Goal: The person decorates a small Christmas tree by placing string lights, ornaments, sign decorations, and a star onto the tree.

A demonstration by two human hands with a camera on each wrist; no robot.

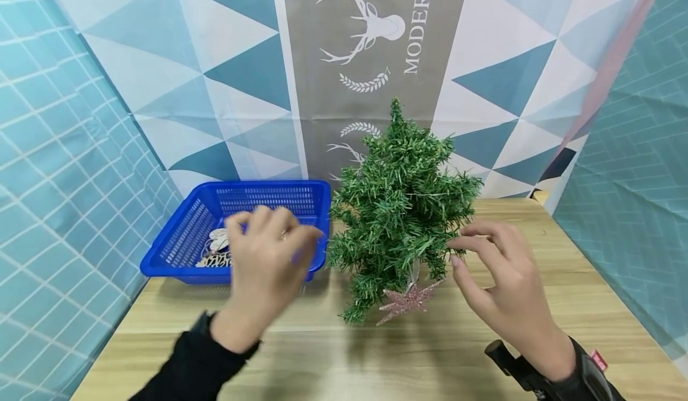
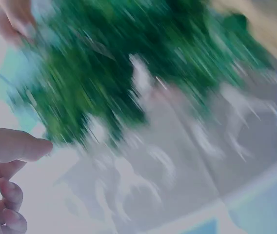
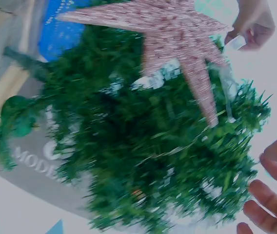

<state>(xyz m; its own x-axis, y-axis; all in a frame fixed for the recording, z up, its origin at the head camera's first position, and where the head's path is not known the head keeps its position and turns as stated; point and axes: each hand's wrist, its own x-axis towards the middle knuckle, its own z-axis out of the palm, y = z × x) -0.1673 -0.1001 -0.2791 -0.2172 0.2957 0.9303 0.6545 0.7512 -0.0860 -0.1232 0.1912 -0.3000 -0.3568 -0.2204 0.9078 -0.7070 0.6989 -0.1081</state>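
A small green artificial Christmas tree [image 1: 400, 210] stands on the wooden table. A pink glittery star [image 1: 408, 300] hangs low on its near side from a pale ribbon [image 1: 414, 274]. My left hand [image 1: 269, 263], blurred, is raised left of the tree and overlaps the basket in the head view, fingers bent loosely. A small white piece [image 3: 236, 43] shows by that hand's fingertips in the right wrist view; I cannot tell whether they hold it. At the tree's right side is my right hand [image 1: 502, 275], fingers loosely bent and spread, fingertips right at the branch ends.
Behind the left hand sits a blue plastic basket [image 1: 177, 251] with white and patterned ornaments [image 1: 217, 251] inside. A patterned cloth [image 1: 236, 72] hangs behind the table. Among the branches, a green ball [image 3: 17, 117] shows in the right wrist view.
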